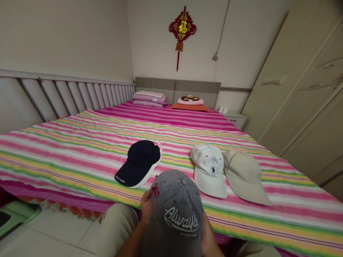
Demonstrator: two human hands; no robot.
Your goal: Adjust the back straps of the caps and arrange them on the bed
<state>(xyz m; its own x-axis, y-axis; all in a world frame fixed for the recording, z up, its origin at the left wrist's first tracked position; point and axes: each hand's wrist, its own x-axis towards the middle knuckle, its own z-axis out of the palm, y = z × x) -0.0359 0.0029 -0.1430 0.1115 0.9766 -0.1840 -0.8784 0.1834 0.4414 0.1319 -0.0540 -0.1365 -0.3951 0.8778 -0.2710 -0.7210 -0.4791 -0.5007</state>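
A grey cap [178, 200] with white "Always" lettering is held at the bed's near edge, its brim toward me. My left hand [146, 207] grips its left side, thumb showing and the other fingers mostly hidden. On its right side is my right hand [208, 233], closed on the cap, with its fingers largely behind the fabric. Just beyond, to the left, a navy cap [143, 153] with a white edge lies on the striped sheet [88, 142]. A white cap [209, 166] with a small dark logo rests to the right, touching a beige cap [242, 171] beside it.
Folded purple bedding [150, 99] and a pink pile on an orange cloth [178, 106] sit by the headboard [160, 84]. Metal railing [80, 91] runs along the left. A nightstand [235, 118] and wardrobe [300, 89] stand right. A green stool [23, 214] is at lower left.
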